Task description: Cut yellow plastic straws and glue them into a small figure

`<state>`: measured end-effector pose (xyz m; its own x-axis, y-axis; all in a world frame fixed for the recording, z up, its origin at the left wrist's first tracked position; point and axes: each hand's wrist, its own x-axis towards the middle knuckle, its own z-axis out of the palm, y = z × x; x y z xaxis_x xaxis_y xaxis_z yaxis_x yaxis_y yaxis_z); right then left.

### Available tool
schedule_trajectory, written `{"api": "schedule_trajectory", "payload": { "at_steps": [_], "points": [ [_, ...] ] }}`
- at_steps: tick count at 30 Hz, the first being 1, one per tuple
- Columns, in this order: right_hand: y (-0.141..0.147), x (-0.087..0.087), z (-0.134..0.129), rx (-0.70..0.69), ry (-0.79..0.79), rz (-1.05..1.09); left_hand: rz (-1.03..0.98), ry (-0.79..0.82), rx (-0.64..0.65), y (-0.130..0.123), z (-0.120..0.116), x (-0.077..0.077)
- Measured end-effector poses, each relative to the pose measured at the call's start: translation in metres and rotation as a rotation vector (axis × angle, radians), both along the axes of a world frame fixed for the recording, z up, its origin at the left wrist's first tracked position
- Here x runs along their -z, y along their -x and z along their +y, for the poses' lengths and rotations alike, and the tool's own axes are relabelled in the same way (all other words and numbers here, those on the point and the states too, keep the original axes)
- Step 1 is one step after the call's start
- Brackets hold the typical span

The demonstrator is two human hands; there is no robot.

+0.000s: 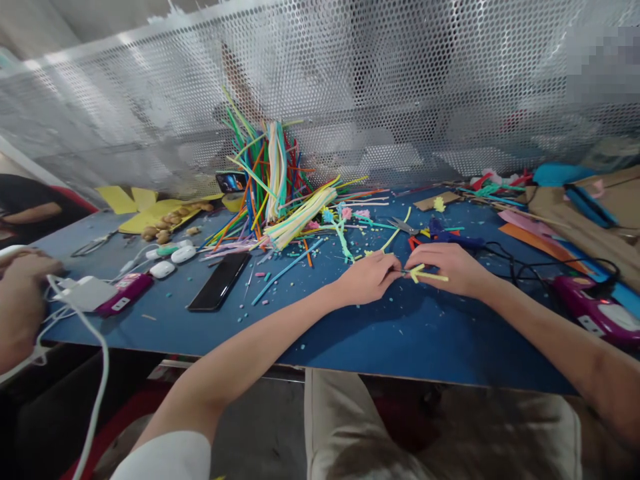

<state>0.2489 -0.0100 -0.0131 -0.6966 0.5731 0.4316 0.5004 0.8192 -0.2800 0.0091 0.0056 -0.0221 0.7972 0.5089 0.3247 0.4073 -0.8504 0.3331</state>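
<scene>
Near the front edge of the blue table, my left hand [370,275] and my right hand [453,267] are close together with fingers pinched. Between them is a yellow pipe cleaner [429,275] with short arms spreading from a thin, dark stem. My left fingertips pinch the stem's end; my right fingers close around the yellow part. Just beyond my hands are scissors [403,225] and a blue-handled tool [453,235]. Left of these stand small pipe-cleaner flowers, one a pink flower [347,213] beside a green stem [343,241].
Bundles of coloured pipe cleaners [300,217] lie against the perforated metal screen [380,80]. A black phone [220,281], white cables and a purple power strip [125,292] are left; another purple strip [597,310] is right. Another person's hand [23,293] shows at far left.
</scene>
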Motion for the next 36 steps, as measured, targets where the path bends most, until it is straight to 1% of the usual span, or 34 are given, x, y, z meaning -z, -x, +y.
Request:
{"api": "schedule_trajectory", "payload": {
  "at_steps": [4, 7, 9, 12, 17, 20, 23, 25, 29, 32, 36],
  "points": [
    [-0.005, 0.005, 0.005, 0.089, 0.029, 0.091, -0.040, -0.019, -0.076, 0.002, 0.003, 0.001],
    [-0.011, 0.002, 0.007, 0.174, 0.033, 0.184, -0.063, -0.044, -0.150, 0.004, 0.006, 0.002],
    [-0.015, -0.002, 0.005, 0.174, 0.067, 0.204, -0.069, -0.059, -0.190, 0.005, 0.008, 0.003],
    [-0.018, -0.009, 0.001, 0.115, 0.122, 0.155, -0.069, -0.077, -0.224, 0.006, 0.010, 0.005],
    [-0.014, -0.008, -0.003, 0.184, 0.083, 0.151, -0.071, -0.107, -0.216, 0.005, 0.009, 0.006],
    [-0.014, -0.006, -0.001, 0.201, 0.084, 0.138, -0.071, -0.105, -0.207, 0.004, 0.010, 0.006],
    [-0.014, -0.005, -0.001, 0.256, 0.113, 0.154, -0.065, -0.078, -0.217, 0.005, 0.011, 0.007],
    [-0.014, -0.006, -0.001, 0.276, 0.118, 0.166, -0.060, -0.025, -0.216, 0.006, 0.012, 0.008],
    [-0.013, -0.008, -0.004, 0.248, 0.089, 0.149, -0.055, 0.093, -0.203, 0.007, 0.014, 0.009],
    [-0.013, -0.009, -0.004, 0.244, 0.089, 0.147, -0.073, 0.091, -0.226, 0.007, 0.014, 0.008],
    [-0.014, -0.007, -0.003, 0.247, 0.105, 0.152, -0.101, 0.040, -0.255, 0.008, 0.013, 0.006]
  ]
}}
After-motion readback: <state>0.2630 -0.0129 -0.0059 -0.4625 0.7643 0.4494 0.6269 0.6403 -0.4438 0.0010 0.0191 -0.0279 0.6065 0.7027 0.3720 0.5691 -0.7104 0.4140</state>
